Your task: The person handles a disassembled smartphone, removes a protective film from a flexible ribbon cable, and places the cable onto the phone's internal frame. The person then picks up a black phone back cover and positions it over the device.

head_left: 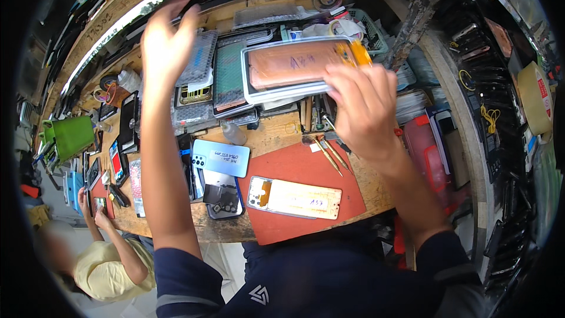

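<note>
In my right hand (365,103) is a white-rimmed phone screen panel (288,68) in clear wrap, with a copper-coloured middle and an orange strip at one end. My fingers pinch its right end above stacked parts. My left hand (166,47) is raised near the shelf at the upper left, thumb and fingers apart but blurred, with nothing visible in it. Below, a phone body with a cream back (300,198) lies on a red mat (282,229). Left of it, a light-blue phone back cover (223,158) partly covers an opened dark phone part (223,197).
Wrapped panels (229,70) are stacked at the back. Screwdrivers (329,156) lie on the mat's far edge beside a small bottle (233,133). A wooden post (415,17) and a rack of parts (488,141) border the right. Another person (112,265) works at lower left.
</note>
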`<action>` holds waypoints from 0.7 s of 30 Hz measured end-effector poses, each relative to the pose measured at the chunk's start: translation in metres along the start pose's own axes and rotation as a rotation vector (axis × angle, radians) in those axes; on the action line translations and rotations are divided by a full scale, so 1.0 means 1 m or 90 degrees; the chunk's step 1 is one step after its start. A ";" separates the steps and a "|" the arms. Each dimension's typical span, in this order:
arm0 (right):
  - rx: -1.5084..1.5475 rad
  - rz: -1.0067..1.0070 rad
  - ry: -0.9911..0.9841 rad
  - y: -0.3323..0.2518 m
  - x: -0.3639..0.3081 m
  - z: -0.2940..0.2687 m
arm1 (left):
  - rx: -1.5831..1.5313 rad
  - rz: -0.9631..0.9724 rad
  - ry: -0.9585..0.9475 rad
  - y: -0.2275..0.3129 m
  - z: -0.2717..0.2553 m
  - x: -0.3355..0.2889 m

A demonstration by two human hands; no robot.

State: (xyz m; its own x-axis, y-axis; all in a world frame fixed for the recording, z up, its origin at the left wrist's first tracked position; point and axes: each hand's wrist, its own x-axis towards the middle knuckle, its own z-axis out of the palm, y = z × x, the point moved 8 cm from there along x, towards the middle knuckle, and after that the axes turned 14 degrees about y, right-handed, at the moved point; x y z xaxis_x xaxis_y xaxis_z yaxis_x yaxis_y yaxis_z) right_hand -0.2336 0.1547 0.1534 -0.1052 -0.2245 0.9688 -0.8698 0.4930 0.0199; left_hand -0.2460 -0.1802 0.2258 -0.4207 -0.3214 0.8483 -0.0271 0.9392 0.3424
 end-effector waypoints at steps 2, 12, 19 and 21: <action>-0.003 -0.049 0.048 -0.002 0.018 0.033 | -0.125 -0.076 0.010 -0.008 -0.057 -0.037; -0.104 -0.138 0.064 -0.002 0.085 0.205 | 0.047 -0.074 0.011 0.019 -0.213 -0.298; -0.079 -0.016 -0.088 0.038 0.094 0.296 | 0.048 -0.168 0.102 -0.021 -0.222 -0.386; -0.076 -0.060 0.053 0.024 0.108 0.278 | 0.080 -0.123 0.098 -0.023 -0.219 -0.391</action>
State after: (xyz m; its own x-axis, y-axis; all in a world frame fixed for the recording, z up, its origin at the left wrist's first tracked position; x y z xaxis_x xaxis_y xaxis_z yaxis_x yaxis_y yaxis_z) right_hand -0.4000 -0.0911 0.1897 0.0184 -0.2063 0.9783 -0.8101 0.5704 0.1356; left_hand 0.1174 -0.1024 -0.0249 -0.2537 -0.5013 0.8272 -0.2100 0.8634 0.4588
